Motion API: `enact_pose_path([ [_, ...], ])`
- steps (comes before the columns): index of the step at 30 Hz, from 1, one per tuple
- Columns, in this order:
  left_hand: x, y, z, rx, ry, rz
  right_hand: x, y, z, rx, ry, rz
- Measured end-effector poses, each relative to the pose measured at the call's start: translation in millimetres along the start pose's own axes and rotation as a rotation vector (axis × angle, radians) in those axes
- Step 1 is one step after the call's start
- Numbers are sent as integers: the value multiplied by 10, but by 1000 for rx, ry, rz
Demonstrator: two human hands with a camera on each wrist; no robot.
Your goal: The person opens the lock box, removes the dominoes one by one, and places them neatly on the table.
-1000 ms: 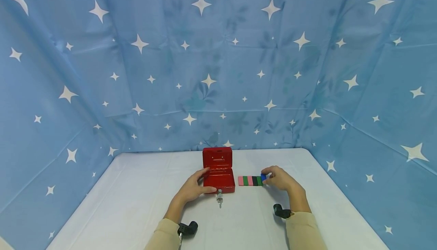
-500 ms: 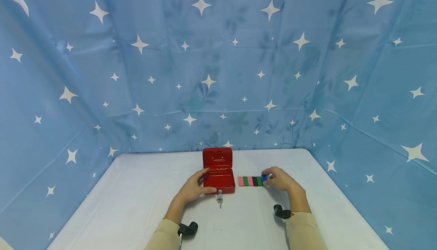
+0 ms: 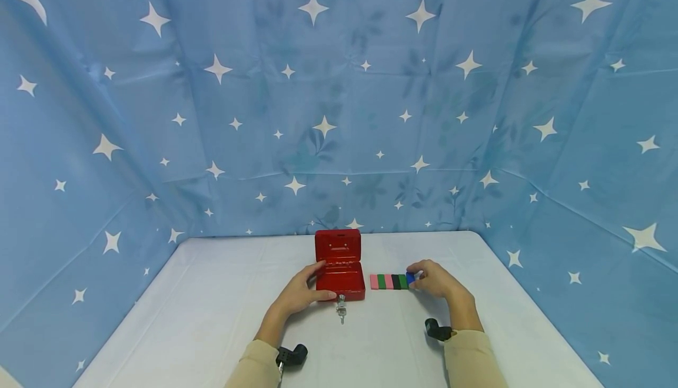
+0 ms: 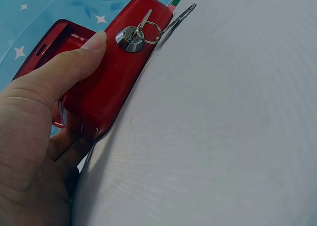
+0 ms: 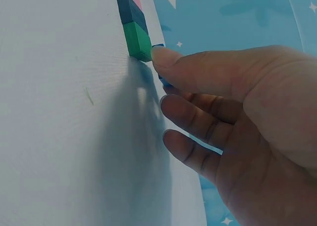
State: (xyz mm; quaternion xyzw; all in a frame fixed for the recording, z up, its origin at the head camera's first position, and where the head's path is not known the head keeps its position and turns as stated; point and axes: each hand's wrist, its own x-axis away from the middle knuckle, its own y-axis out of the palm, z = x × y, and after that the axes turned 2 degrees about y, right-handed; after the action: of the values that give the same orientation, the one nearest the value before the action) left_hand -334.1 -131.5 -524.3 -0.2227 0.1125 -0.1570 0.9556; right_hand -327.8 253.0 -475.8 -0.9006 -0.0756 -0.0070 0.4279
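Observation:
A red cash box point(image 3: 352, 295) stands with its lid point(image 3: 338, 241) raised and its inside bare. My left hand point(image 3: 298, 292) grips its left side, thumb on the front wall, other fingers round the side. Keys on a ring point(image 4: 149, 33) hang from the front lock point(image 4: 130, 39). My right hand point(image 3: 435, 279) pinches a blue block point(image 3: 410, 278) between thumb and finger, mostly covered by the thumb in the right wrist view. It sits at the right end of a row of pink, green and black blocks point(image 3: 388, 282); the green block point(image 5: 137, 41) is closest. Whether they touch is unclear.
A white cloth point(image 3: 222, 311) covers the table. Blue star-patterned curtains point(image 3: 339, 111) enclose its back and sides. A small black camera is strapped on each wrist, the left camera point(image 3: 293, 355) and the right camera point(image 3: 436, 329).
In the head view the blue block and my right fingers have shifted slightly down and right, beside the row's end. My left hand and the cash box stay put.

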Motion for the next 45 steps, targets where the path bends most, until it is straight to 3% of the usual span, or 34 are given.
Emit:
enact_pose_path([
  [23,7,16,15,-13,-7,8,-17,39,32,37,34,20],
  [45,8,10,15,-17,-6,7,-20,68,63,29,15,32],
])
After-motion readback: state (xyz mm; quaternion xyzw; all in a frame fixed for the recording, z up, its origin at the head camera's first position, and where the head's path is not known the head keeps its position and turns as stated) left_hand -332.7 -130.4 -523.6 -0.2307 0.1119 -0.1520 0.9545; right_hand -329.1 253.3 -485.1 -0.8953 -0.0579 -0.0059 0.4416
